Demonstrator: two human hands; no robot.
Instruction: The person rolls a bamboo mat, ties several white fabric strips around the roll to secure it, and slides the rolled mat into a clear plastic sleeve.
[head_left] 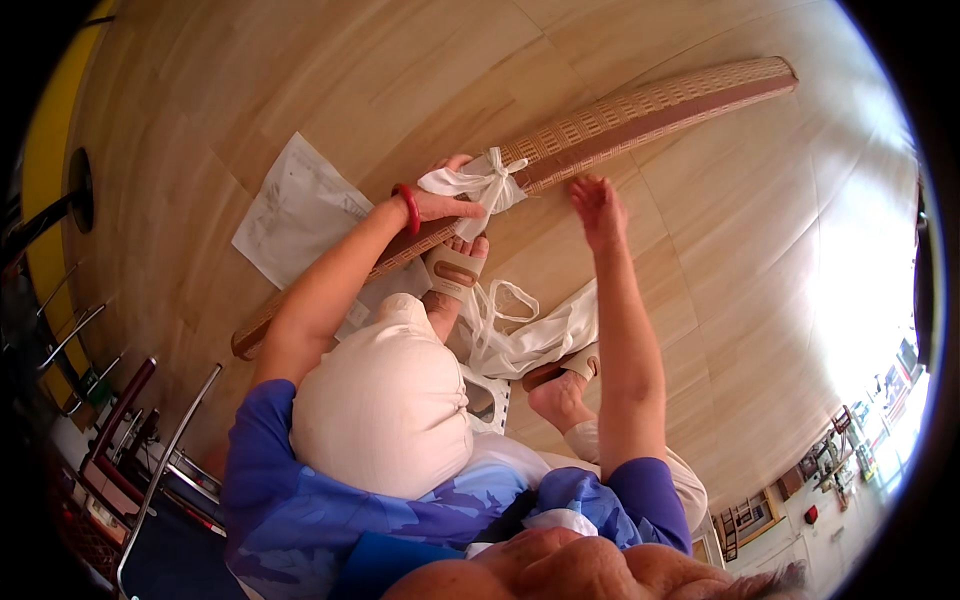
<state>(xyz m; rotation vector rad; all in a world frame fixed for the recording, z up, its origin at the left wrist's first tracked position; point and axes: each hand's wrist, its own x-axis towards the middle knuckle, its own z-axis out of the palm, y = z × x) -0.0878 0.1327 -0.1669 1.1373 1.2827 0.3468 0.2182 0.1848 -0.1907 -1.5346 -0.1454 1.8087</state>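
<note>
A long, folded woven mat [655, 105] in brown and tan lies slantwise across the floor in front of me. A white cloth strip [497, 178] is wound round its middle and tied in a bow. My left hand [440, 203], with a red bangle at the wrist, grips the mat beside the bow, thumb on the near side and fingers on the far side. To the right of the bow, my right hand [602, 212] is raised just short of the mat's near edge. It holds nothing, and its fingers are loosely bent and open.
White plastic sheeting [300, 212] lies flat under and beyond the mat's left part. Between my sandalled feet [455, 272] is a crumpled white bag [545, 325] with loops, beside a white stool [488, 395]. Metal-framed chairs [165, 460] stand at the left.
</note>
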